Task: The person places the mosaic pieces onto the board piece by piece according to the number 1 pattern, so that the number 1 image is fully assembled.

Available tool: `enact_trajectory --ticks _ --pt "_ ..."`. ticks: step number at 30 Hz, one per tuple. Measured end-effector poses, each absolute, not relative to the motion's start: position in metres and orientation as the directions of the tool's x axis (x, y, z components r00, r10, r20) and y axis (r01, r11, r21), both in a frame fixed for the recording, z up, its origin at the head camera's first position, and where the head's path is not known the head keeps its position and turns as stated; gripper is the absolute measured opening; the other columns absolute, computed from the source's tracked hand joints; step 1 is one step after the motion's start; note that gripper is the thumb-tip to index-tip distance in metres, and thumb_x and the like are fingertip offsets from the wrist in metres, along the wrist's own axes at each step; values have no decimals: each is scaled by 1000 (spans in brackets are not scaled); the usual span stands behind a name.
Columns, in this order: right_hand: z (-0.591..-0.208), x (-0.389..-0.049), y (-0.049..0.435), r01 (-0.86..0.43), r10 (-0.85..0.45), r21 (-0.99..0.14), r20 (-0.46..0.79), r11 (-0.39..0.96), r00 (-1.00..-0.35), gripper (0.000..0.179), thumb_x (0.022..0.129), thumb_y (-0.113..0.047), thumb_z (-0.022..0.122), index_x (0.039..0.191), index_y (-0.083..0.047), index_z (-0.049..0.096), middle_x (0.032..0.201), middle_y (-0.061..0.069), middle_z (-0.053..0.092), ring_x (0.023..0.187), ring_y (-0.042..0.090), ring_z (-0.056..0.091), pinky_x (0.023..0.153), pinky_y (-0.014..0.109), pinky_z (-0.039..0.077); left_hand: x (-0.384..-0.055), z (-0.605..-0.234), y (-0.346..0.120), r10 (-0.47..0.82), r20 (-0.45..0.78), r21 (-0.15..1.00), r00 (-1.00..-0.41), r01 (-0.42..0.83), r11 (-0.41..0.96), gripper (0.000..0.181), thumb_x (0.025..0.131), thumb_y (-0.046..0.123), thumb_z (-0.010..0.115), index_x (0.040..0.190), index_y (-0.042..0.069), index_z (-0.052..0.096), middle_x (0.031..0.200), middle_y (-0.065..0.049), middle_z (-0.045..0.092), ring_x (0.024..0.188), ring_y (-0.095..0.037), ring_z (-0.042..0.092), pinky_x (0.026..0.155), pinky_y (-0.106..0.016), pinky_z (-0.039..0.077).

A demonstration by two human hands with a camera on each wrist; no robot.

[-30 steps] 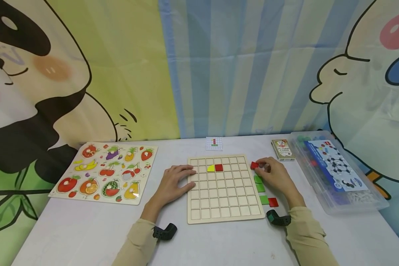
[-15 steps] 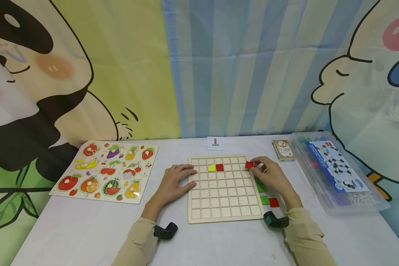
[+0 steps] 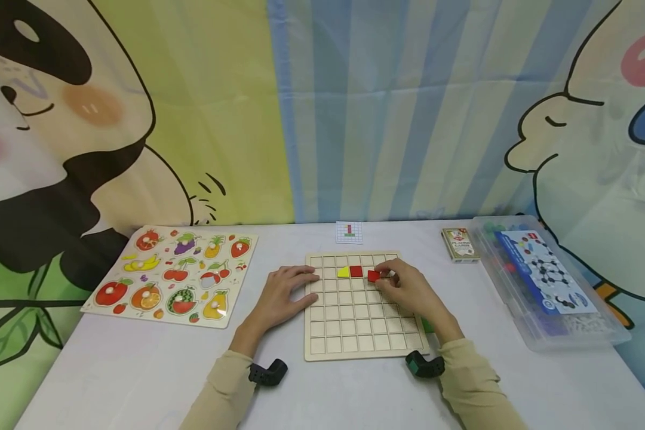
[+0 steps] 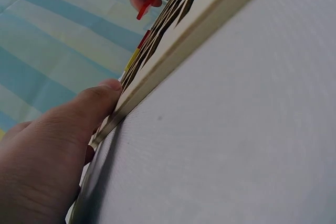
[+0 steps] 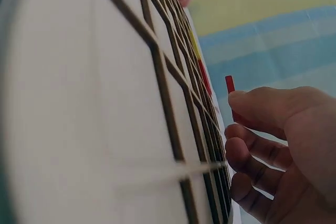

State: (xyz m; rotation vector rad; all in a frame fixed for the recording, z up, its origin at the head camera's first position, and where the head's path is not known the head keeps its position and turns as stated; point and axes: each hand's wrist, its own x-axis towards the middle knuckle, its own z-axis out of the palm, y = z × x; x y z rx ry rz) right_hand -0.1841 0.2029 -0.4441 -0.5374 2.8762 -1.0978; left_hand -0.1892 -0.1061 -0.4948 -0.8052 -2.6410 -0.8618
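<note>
A pale wooden grid board (image 3: 341,329) lies on the table in the head view. A yellow piece (image 3: 343,272) and a red square tile (image 3: 356,271) sit side by side in its upper rows. My right hand (image 3: 411,289) pinches another red tile (image 3: 373,276) between thumb and finger, just right of the placed one. In the right wrist view this held tile (image 5: 229,85) stands on edge, apart from the board. My left hand (image 3: 283,298) rests against the board's left edge, thumb and fingertips touching it. A green tile (image 3: 427,326) peeks out beside the right wrist, partly hidden.
A small printed grid card (image 3: 349,233) lies behind the board. On the left is a fruit puzzle board (image 3: 174,278). To the right stand a pack of playing cards (image 3: 460,245) and a clear plastic case (image 3: 550,280) with a blue leaflet. A patterned curtain (image 3: 349,119) hangs behind the table.
My right hand has carried the red tile leftward from the board's right side to over its upper rows. Its forearm now covers most tiles on that side. The left hand has stayed put.
</note>
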Motion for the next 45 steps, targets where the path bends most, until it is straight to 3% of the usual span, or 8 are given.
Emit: enact_trajectory --ticks 23,36,45 --pt "-453 -177 172 -345 -316 -520 148 781 -937 26 85 -19 69 110 -14 66 81 -6 56 67 9 46 59 24 39 -191 -495 -94 372 388 497 -843 532 686 26 85 32 69 111 25 69 123 5 61 111 -19 53 89 -45 36" --pt "-454 -178 168 -342 -320 -544 139 766 -937 20 88 -21 66 107 -16 67 81 -5 55 71 11 47 63 26 39 -195 -493 -99 410 321 495 -854 520 696 28 88 33 66 115 29 66 124 6 55 106 -19 49 88 -44 32" --pt "-443 -173 196 -439 -471 -633 130 638 -873 24 94 -19 58 117 -13 62 97 -5 58 78 9 49 69 23 43 -195 -495 -103 401 363 509 -841 540 670 26 88 32 66 114 28 67 125 6 57 109 -17 50 90 -43 33"
